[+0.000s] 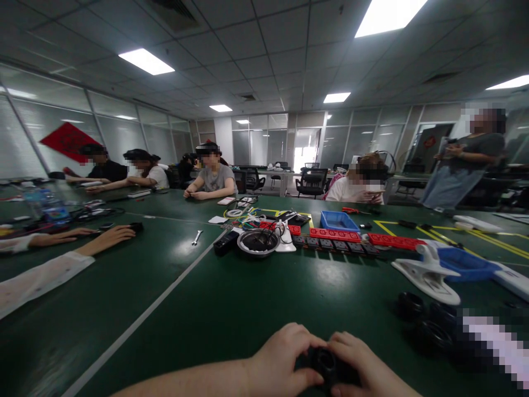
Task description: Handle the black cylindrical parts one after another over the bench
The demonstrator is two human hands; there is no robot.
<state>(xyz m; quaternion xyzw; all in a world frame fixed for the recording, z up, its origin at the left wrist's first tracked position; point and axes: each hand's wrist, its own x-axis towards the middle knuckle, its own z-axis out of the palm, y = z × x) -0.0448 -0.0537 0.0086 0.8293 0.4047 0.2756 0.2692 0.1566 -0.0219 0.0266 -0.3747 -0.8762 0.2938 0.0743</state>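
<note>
At the bottom middle, my left hand (284,353) and my right hand (359,355) close from both sides around a black part with a round hollow end (323,361). My thumbs and fingers cover much of it, so its full shape is hidden. To the right of my hands lie several black round parts with ring-like openings (433,333), partly dark and blurred. Behind them a white clamp-like stand (432,273) rests on the green table (231,314).
Ahead are a round metal-rimmed dish (258,242), red strips (334,234), cables and a blue tray (339,220). Another blue tray (467,263) lies right. A wrench (197,237) sits left of centre. A co-worker's hands (109,237) reach in from the left; other people sit around the table.
</note>
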